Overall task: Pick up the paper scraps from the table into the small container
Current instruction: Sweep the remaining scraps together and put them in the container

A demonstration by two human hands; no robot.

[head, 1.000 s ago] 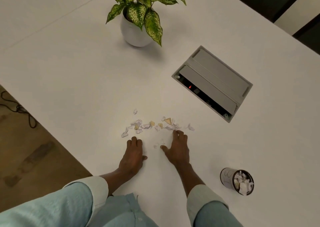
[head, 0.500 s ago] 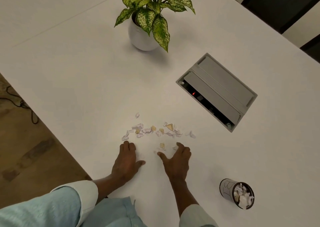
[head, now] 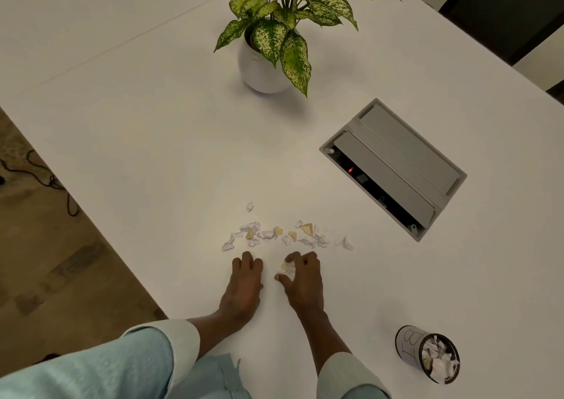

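My right hand (head: 302, 279) is curled round a couple of scraps (head: 287, 267), pinching them I think, it's blurry. Left hand (head: 245, 279) lies flat on the white table (head: 152, 154). The other scraps lie just past my fingers, the container (head: 409, 342) well off right. Wood floor (head: 45, 276) on the left.

Speckled plant (head: 268, 38) in a white pot (head: 259, 73) at 12 o'clock. Grey cable box (head: 396, 166) at 2 o'clock with a little red light (head: 351, 170) on, black cords (head: 68, 203) on the floor (head: 76, 261) at 9.
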